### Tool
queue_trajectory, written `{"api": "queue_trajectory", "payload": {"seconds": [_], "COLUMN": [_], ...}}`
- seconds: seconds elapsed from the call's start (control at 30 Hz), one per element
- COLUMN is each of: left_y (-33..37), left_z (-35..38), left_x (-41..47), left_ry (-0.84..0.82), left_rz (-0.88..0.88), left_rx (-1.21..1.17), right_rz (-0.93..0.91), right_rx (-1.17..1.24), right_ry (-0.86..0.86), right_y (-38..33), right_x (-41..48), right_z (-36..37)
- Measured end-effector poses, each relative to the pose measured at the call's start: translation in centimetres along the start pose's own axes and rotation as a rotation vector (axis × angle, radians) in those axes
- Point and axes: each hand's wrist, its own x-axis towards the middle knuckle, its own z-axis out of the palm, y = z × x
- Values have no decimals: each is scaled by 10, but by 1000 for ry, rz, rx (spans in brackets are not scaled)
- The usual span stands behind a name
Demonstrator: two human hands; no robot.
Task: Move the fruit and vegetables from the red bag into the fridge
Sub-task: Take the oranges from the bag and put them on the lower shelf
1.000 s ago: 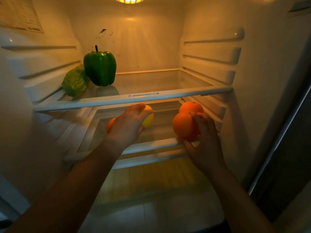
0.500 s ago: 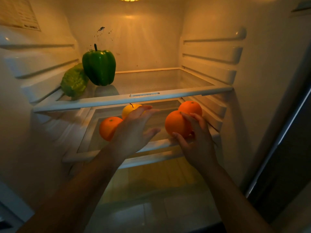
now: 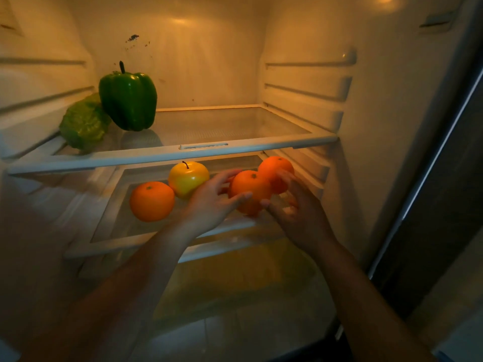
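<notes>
In the open fridge, a green pepper (image 3: 128,100) and a leafy green vegetable (image 3: 83,124) sit at the left of the upper shelf (image 3: 235,146). On the second shelf (image 3: 125,242) lie an orange (image 3: 151,201), a yellow apple (image 3: 187,178) and, further right, two oranges side by side (image 3: 249,188) (image 3: 274,165). My left hand (image 3: 211,202) reaches in with fingers spread, its thumb touching the nearer of the two oranges. My right hand (image 3: 300,215) has loose, spread fingers against both oranges. The red bag is out of view.
The fridge's right wall has ribbed shelf rails (image 3: 305,90). The right half of the upper shelf is bare glass. Below the second shelf is a lit lower compartment (image 3: 235,283). The dark door edge (image 3: 431,178) stands at the right.
My left hand let go of the apple and orange and moved right to the two oranges. My right hand set its oranges on the shelf and loosened its fingers.
</notes>
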Motion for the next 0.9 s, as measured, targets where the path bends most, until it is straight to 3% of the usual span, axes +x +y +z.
{"api": "queue_trajectory", "payload": {"seconds": [0.2, 0.4, 0.57, 0.9], "left_y": [-7, -10, -9, -8], "left_z": [-3, 0, 0, -2], "left_x": [-11, -16, -16, -14], "left_ry": [131, 170, 198, 191], "left_rz": [33, 107, 99, 76], "left_rx": [74, 165, 185, 140], "right_rz": [-189, -204, -137, -109], "right_rx": [-296, -464, -429, -388], "right_ry": [129, -52, 2, -97], "right_y": [3, 13, 18, 29], "right_x": [22, 41, 51, 73], "right_z": [8, 8, 4, 6]}}
